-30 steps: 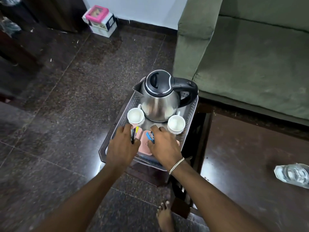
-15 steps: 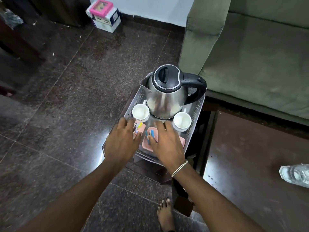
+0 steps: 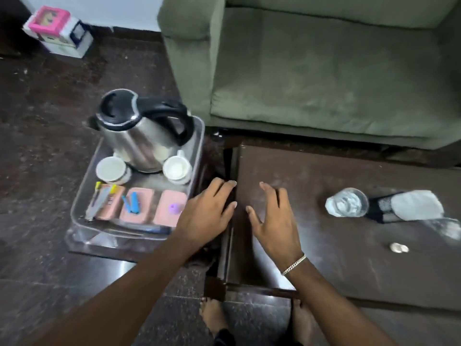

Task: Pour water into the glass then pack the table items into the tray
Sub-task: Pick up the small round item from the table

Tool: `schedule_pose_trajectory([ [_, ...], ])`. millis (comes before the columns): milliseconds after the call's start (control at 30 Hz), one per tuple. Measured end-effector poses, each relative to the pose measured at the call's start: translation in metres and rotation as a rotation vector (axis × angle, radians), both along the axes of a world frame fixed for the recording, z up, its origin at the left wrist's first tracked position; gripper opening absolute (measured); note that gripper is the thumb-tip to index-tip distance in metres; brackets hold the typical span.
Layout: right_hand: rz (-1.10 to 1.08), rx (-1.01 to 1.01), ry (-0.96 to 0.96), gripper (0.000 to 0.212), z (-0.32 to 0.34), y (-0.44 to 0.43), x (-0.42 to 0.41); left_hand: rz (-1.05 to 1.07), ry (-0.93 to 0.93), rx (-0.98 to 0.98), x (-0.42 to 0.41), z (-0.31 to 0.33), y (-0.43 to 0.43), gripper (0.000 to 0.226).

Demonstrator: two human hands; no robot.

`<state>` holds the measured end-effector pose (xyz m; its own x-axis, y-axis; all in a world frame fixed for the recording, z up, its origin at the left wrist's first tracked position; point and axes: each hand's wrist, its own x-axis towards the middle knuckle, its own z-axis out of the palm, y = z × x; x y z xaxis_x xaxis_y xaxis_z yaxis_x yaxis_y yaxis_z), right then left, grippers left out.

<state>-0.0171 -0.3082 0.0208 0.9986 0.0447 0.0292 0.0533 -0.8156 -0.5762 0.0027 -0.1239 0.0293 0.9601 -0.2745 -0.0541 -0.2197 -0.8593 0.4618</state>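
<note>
- Head view: A person's left hand and right hand hover side by side, each grip wide with fingers spread, holding nothing.
- The tray to the left carries a steel kettle, two white cups and three pink boxes.
- A glass of water stands on the dark tabletop to the right, beside a black mesh holder.
</note>
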Motion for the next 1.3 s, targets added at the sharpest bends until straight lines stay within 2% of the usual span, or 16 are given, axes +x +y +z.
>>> schedule_pose_trajectory([
  [367,-0.215,-0.065,0.097,0.054,-0.021,-0.206,-0.051,-0.208,0.173,0.016,-0.015,-0.038,-0.21,0.039],
  [767,-0.364,-0.182,0.239,0.051,-0.083,-0.389,-0.094,-0.374,0.276,-0.041,-0.034,-0.09,-0.396,0.048],
  [900,-0.39,-0.141,0.299,0.05,-0.106,-0.421,-0.096,-0.391,0.319,-0.026,-0.032,-0.112,-0.444,0.047],
  [1067,-0.389,-0.091,0.368,0.035,-0.119,-0.435,-0.089,-0.401,0.341,-0.09,-0.033,-0.127,-0.481,0.036],
  [1167,-0.368,-0.098,0.354,0.022,-0.124,-0.438,-0.083,-0.389,0.327,-0.119,-0.033,-0.131,-0.497,0.024],
  [1300,-0.353,-0.106,0.292,0.019,-0.122,-0.435,-0.081,-0.366,0.311,-0.148,-0.034,-0.13,-0.492,0.02],
])
